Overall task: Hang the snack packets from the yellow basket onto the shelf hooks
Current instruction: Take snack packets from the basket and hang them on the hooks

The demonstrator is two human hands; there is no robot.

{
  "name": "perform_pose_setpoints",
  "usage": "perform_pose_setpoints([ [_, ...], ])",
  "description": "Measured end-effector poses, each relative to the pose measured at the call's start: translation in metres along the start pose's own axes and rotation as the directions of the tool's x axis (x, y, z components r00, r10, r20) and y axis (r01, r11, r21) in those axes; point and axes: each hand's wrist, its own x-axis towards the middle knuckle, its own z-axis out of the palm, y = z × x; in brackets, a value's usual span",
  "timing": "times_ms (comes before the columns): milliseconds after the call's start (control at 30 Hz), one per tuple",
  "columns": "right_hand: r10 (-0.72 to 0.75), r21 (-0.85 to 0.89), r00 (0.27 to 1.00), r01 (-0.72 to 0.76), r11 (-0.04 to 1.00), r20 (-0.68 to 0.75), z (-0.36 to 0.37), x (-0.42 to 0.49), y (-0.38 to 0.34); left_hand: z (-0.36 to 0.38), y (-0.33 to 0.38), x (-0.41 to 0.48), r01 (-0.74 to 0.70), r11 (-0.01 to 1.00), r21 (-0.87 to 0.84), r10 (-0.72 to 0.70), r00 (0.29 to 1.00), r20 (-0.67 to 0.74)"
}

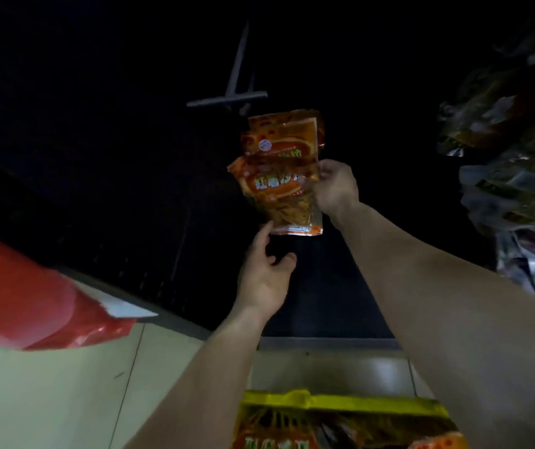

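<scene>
Orange snack packets [284,137] hang on a grey shelf hook [237,69] against a dark back panel. In front of them is another orange packet [279,192], and my right hand [332,187] pinches its right edge. My left hand [264,270] sits just below that packet with fingers loosely curled, its thumb tip touching the bottom left corner. At the bottom of the view stands the yellow basket [340,401], with more orange packets inside it.
Red packaging [33,296] juts in from the left. Other packets [512,170] hang in a dim cluster on the right. A grey shelf base edge [324,343] runs above the pale tiled floor [65,400].
</scene>
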Motion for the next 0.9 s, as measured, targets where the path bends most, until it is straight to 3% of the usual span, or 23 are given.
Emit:
perform_pose_setpoints([
  [100, -0.014, -0.071, 1.000, 0.014, 0.997, 0.008, -0.004, 0.012, 0.011, 0.013, -0.001, 0.025, -0.012, 0.999, 0.040, 0.012, 1.000, 0.005],
  [200, -0.055, -0.257, 0.998, 0.056, 0.965, 0.010, -0.009, 0.015, 0.010, 0.021, 0.001, 0.040, -0.023, 0.998, 0.052, 0.022, 0.999, 0.023],
  [300, -0.062, -0.359, 0.996, 0.036, 0.933, -0.060, -0.013, 0.010, 0.009, 0.025, 0.006, 0.051, -0.070, 0.987, 0.142, 0.066, 0.997, 0.033],
  [367, -0.138, -0.307, 0.985, 0.100, 0.946, -0.105, -0.018, 0.004, 0.011, 0.025, 0.009, 0.057, -0.083, 0.975, 0.205, 0.076, 0.996, 0.041],
  [500, -0.264, -0.238, 0.964, 0.254, 0.937, -0.012, -0.029, -0.009, 0.010, 0.024, 0.014, 0.067, -0.094, 0.958, 0.271, 0.078, 0.995, 0.069],
  [700, -0.148, -0.154, 0.971, 0.178, 0.972, 0.186, -0.038, -0.017, 0.009, 0.018, 0.023, 0.066, -0.121, 0.923, 0.367, 0.081, 0.989, 0.122],
  [900, -0.092, -0.173, 0.970, 0.132, 0.976, 0.223, -0.066, -0.079, 0.013, -0.002, 0.028, 0.004, -0.076, 0.909, 0.410, 0.016, 0.989, 0.149],
])
